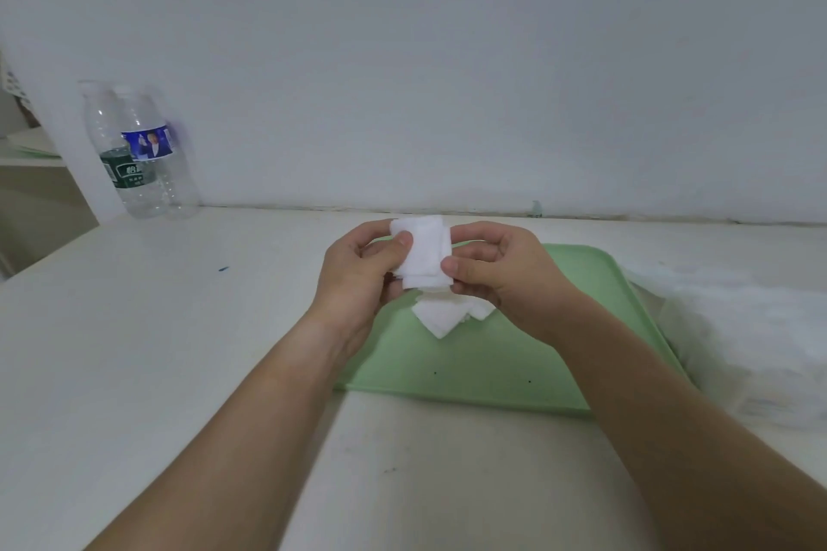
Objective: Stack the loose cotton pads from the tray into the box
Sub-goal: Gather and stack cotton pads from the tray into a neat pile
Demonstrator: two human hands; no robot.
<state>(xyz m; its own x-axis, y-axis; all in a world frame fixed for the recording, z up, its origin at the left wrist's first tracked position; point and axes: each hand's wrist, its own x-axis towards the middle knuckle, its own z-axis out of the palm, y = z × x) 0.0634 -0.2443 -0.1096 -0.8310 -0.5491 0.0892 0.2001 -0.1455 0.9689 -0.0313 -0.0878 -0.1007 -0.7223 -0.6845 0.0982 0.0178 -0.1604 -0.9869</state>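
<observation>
Far left, at 10 o'clock from the tray: two clear water bottles (138, 148) upright on the surface (179, 327), against the wall. One bore a blue label with a printed figure, the other a green label with white characters. Neither could be read at this size.

Left hand (358, 277): fingers (400, 242) curled, thumb pressed on the front of a small stack of cotton pads (420, 253), gripping its left edge.

Right hand (505, 277): fingers likewise curled, thumb and forefinger pinching the stack's right edge. Both hands held the stack upright in the air, above the tray's far-left part.

At 6 o'clock below the stack: a few loose pads (443, 315) lay overlapping on the green tray (492, 371), not yet gathered.

At 3 o'clock from the tray: a pale translucent object (738, 327), too blurred to tell whether it was the box. No writing legible on it.

Judgement: the step in hand appeared to be squaring the gathered pads into a neat stack. The next move probably called for keeping an even pinch on both edges so the soft pads would not fan out, then either adding the loose pads or carrying the stack rightward to the box.
</observation>
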